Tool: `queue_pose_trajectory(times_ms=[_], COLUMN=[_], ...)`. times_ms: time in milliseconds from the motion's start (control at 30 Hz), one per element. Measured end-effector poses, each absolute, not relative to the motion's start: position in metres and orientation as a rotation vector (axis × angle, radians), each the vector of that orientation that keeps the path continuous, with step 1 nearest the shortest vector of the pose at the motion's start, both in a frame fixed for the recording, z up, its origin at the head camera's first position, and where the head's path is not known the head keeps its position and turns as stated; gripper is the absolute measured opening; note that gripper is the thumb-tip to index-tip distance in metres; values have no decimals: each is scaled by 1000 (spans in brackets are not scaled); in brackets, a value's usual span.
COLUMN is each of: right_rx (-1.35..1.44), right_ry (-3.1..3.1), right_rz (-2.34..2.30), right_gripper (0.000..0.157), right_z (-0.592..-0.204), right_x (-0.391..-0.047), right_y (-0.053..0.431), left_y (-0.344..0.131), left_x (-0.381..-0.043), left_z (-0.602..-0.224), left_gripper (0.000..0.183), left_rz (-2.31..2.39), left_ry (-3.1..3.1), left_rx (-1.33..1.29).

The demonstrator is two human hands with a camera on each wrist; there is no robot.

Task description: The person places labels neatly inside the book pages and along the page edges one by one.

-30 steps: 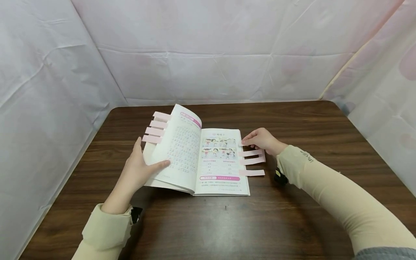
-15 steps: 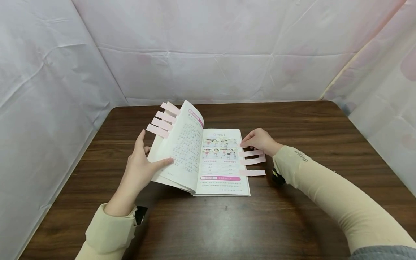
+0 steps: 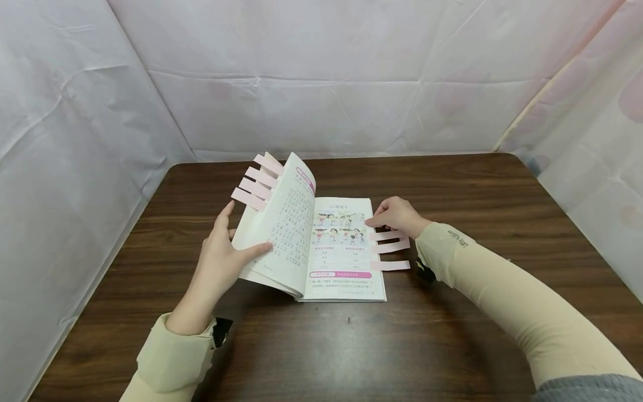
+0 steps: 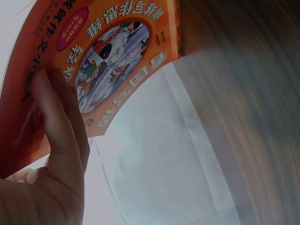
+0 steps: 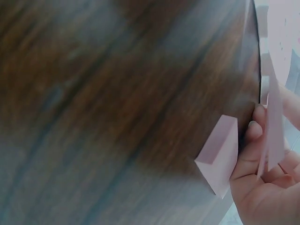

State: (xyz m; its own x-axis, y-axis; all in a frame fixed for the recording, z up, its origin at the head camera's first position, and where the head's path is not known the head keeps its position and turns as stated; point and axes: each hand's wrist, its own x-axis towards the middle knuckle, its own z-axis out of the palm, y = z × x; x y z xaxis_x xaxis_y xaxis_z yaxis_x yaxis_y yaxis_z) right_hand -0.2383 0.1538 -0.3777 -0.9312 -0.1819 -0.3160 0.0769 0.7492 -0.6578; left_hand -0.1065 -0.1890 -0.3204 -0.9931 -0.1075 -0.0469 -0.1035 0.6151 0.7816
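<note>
An open book (image 3: 346,283) lies on the table, with a picture and text page on its right side. My left hand (image 3: 217,268) grips the raised left part, thumb on the printed page and fingers behind. In the left wrist view, those fingers (image 4: 63,126) lie against the orange front cover (image 4: 122,14). Pink paper tabs (image 3: 249,199) stick out from the raised pages' edge. My right hand (image 3: 402,216) pinches the right page's outer edge near its top, thumb on top. Below it, more pink tabs (image 3: 394,266) jut from that edge.
The book rests on a dark wood-grain table (image 3: 351,352). A pale cloth curtain (image 3: 341,111) surrounds the table at the back and sides. A folded pink strip (image 5: 220,154) stands beside the right fingers in the right wrist view.
My left hand has lifted the left pages higher and brought them to the right, tabs rising with them. My right hand has shifted slightly left, its thumb now farther onto the page.
</note>
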Motion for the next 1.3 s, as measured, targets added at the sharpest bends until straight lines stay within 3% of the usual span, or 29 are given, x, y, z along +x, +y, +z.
queue_pose_trajectory(times_ms=[200, 433, 533, 767, 1067, 1300], right_rx=[-112, -122, -115, -151, -135, -55], right_ry=[2632, 2648, 2671, 2677, 2201, 1959], right_rz=[-922, -873, -843, -911, -1435, -1652], right_gripper=[28, 33, 35, 36, 50, 62], right_z=[-379, -373, -367, -353, -345, -349], right_x=[-239, -239, -238, -239, -237, -230], right_y=[152, 152, 151, 151, 146, 132], left_y=[-183, -174, -169, -156, -139, -118], left_x=[-109, -109, -109, -108, -104, -100], left_z=[-317, -319, -321, -320, -321, -329], left_gripper=[96, 54, 45, 40, 55, 50], left_rz=[-1448, -1535, -1645, -1715, -1685, -1438], left_ry=[-2808, -2737, -2699, -2690, -2780, -2772], left_rx=[141, 67, 42, -53, -350, -528])
